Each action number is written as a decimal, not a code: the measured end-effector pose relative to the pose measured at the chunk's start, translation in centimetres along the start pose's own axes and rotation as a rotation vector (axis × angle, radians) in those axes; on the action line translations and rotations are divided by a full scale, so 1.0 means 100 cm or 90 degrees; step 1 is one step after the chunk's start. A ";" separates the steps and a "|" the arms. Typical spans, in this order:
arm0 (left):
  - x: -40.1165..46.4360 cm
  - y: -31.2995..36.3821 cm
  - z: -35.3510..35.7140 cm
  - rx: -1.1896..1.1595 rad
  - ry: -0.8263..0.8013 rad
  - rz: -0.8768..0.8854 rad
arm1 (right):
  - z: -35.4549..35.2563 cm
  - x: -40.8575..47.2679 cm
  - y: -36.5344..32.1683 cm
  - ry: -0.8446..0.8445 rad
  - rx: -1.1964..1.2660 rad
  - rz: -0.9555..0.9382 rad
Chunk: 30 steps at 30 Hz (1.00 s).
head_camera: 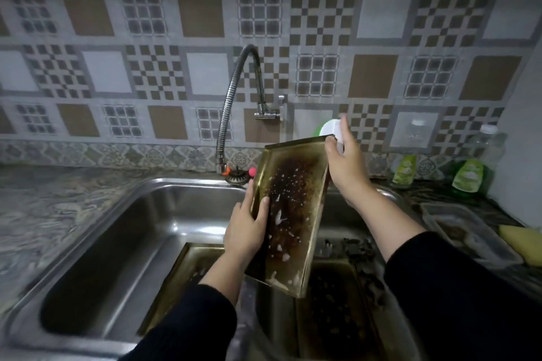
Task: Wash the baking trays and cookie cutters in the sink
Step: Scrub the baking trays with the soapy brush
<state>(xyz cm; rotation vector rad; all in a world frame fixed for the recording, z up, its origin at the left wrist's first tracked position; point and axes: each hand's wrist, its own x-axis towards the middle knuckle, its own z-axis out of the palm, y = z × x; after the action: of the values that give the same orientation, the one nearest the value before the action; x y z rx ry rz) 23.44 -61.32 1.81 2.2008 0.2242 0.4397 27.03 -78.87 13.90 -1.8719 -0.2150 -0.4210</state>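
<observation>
1. I hold one baking tray (pixel 290 211) tilted steeply over the sink (pixel 140 214). My left hand (pixel 246 226) grips its left edge, thumb lying on the burnt inner face. My right hand (pixel 343 161) pinches the far right corner.
2. I judge the tray could slip: it is wet, with flecks of foam on it, and I hold it only at two edges. If it drops, it will strike the second tray (pixel 331 311) lying flat in the sink beneath it.
3. The tap (pixel 234 108) hangs to the left of the tray, so water may miss it unless I shift the tray over.
4. The burnt crust looks stubborn; a rinse alone may leave it.
5. My count: two trays, one faucet, two green soap bottles (pixel 469 173) at the far right, one yellow sponge (pixel 522 243) at the right edge.
6. Dark shapes lie in the sink right of the trays; I cannot tell if they are cookie cutters.
</observation>
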 end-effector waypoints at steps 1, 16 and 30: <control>0.001 -0.014 -0.009 -0.012 -0.013 -0.006 | 0.013 -0.001 0.000 -0.011 -0.026 0.017; 0.003 -0.207 -0.104 0.097 -0.269 -0.273 | 0.094 -0.054 0.032 0.022 -0.546 0.075; 0.021 -0.251 -0.087 0.198 -0.422 -0.353 | 0.098 -0.079 0.046 -0.058 -0.601 0.133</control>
<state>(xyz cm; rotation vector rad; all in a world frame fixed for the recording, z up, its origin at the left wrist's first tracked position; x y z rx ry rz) 21.82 -38.90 -12.49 2.3221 0.5397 -0.6608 23.15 -70.79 3.95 -2.8073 0.1604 -0.3097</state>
